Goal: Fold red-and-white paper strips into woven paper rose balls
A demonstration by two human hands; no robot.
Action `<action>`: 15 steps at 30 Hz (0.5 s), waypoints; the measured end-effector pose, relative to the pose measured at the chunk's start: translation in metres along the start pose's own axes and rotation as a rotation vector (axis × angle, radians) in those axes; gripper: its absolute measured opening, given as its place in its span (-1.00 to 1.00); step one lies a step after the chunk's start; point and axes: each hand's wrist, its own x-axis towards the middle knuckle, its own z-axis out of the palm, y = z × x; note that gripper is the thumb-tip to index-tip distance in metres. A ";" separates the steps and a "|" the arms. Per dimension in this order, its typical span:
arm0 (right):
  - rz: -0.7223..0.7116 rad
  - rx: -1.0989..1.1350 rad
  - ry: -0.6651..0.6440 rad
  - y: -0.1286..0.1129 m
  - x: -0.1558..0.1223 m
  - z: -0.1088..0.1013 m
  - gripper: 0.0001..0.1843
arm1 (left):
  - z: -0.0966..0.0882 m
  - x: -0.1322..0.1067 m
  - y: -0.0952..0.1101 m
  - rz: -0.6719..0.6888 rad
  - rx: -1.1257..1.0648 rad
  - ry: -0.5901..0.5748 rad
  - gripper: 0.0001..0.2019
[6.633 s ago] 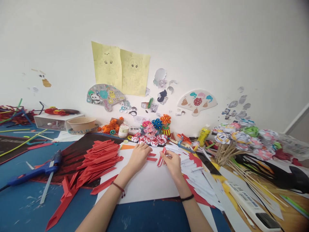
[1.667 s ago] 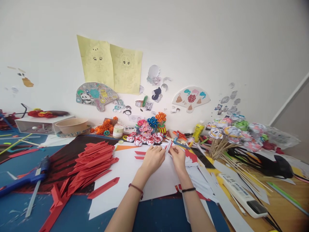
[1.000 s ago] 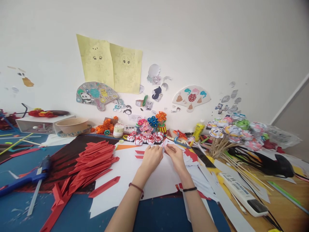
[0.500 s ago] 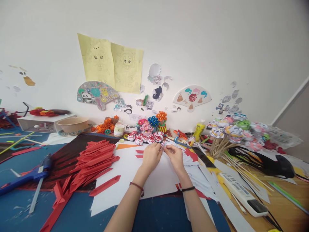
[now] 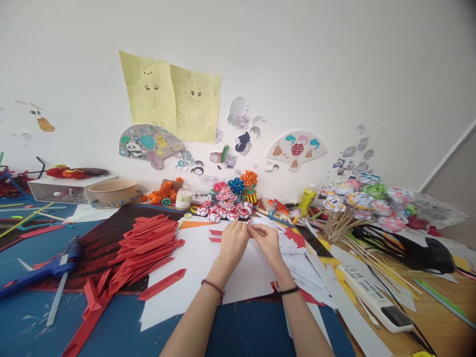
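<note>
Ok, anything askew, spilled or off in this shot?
Slightly: the two yellow sheets on the wall hang tilted, not square. Pale smears, possibly dried glue, mark the blue mat by the glue gun. One folded red strip lies apart from the red pile.

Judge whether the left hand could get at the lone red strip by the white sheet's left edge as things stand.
Probably yes: only bare white sheet shows between the left hand and the red strip, though that hand seems to be holding a small paper piece.

The left hand wears a dark-red wrist cord, the right hand a black band.
</note>
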 end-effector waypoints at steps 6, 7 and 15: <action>0.018 0.053 0.026 -0.002 -0.002 0.000 -0.66 | 0.001 -0.001 -0.001 0.019 -0.058 0.034 -0.77; 0.018 0.073 0.033 -0.002 -0.002 -0.001 -0.65 | 0.001 -0.001 -0.001 0.034 -0.076 0.037 -0.76; -0.003 0.161 0.059 -0.006 -0.002 -0.003 -0.68 | 0.000 0.004 -0.009 -0.078 -0.530 0.091 -0.80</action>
